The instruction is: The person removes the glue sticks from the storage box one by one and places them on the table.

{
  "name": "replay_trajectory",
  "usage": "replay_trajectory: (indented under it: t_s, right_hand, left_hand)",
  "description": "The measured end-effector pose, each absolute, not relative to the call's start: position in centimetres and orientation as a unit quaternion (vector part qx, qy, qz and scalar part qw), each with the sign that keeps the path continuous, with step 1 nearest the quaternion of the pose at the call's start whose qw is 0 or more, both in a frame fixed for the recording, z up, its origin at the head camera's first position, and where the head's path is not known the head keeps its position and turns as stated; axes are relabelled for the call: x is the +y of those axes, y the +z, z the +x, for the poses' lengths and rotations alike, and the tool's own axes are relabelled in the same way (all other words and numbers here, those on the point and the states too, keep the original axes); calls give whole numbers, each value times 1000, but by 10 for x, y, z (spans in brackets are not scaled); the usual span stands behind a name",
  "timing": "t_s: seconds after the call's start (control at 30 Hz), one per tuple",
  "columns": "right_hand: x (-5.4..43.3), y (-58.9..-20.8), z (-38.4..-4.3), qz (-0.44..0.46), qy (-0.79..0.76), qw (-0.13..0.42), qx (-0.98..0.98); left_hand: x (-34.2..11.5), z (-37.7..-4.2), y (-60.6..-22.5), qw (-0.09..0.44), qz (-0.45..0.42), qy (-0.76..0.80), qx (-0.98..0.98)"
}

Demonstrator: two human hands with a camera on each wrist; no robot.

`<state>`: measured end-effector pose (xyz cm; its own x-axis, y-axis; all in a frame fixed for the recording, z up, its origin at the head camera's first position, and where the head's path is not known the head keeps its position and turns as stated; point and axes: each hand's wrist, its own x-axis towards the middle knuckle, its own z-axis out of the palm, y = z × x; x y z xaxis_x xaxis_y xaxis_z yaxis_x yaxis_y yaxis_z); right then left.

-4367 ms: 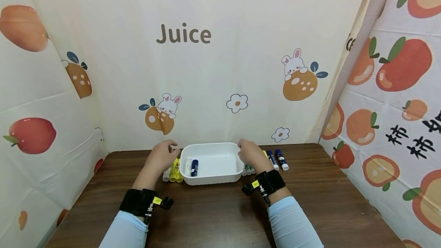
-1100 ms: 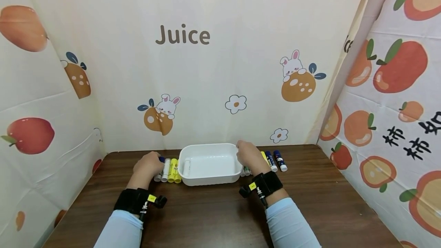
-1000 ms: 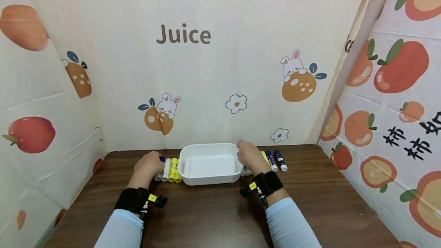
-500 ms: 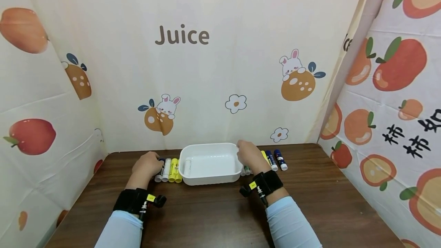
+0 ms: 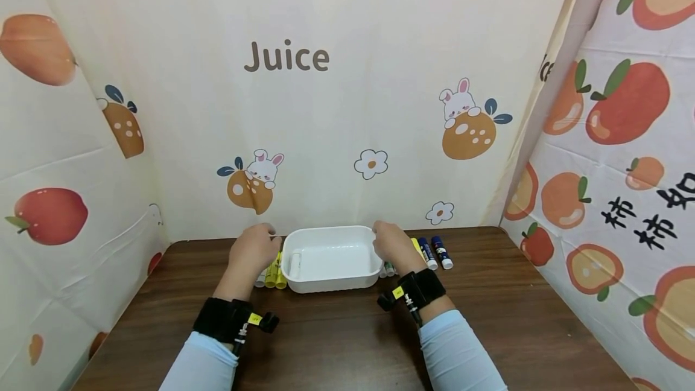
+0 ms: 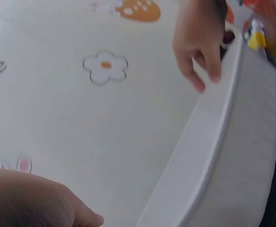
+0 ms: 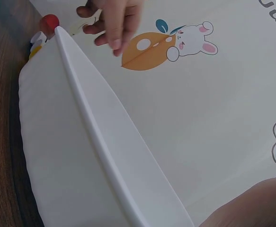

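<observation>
In the head view a white oblong tray (image 5: 333, 283) stands at the table's back. Inside, by its left wall, lies one short white stick (image 5: 295, 263), like a glue stick or marker. My left hand (image 5: 254, 252) hovers over the row left of the tray, covering part of it; yellow sticks (image 5: 271, 275) show beside it. Its fingers hang loosely with nothing between them, as the right wrist view shows for the left hand (image 7: 116, 21). At the tray's right rim is my right hand (image 5: 395, 243); the left wrist view shows the right hand (image 6: 199, 47) with loose, unfilled fingers.
Right of the tray, partly behind my right hand, lie greenish-white sticks (image 5: 388, 270), a yellow stick (image 5: 416, 245) and blue sticks (image 5: 442, 252). Patterned cloth walls (image 5: 326, 137) enclose the back and sides of the brown wooden table (image 5: 336, 343).
The blue stick that lay in the tray went to the left row's outer end, in my left hand. That hand has let it go and moved right, towards the tray. My right hand stays put.
</observation>
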<state>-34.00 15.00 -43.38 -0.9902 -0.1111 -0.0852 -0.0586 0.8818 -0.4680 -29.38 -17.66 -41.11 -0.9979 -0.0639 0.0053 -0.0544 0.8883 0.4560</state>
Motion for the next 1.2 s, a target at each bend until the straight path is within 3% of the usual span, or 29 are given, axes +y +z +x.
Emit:
replay_trajectory:
  t_s: [0.23,0.53,0.73,0.93,1.2]
  right_hand:
    - [151,-434,-341,-46,-236,54,969]
    - [151,-435,-343,-47,-229,49,971]
    - [150,-435,-341,-46,-226,49,972]
    - [150,-436,-342,-45,-227,44,972]
    - [149,-438,-344,-41,-231,53,971]
  left_hand:
    - [-132,-291,-407,12,0,-216,-976]
    - [-79,-297,-421,57,-89,-49,-993]
    - [-77,-303,-425,16,-73,-29,-997]
    - [-87,-321,-448,39,-65,-73,-994]
    - [-89,-313,-433,-10,-30,-113,-993]
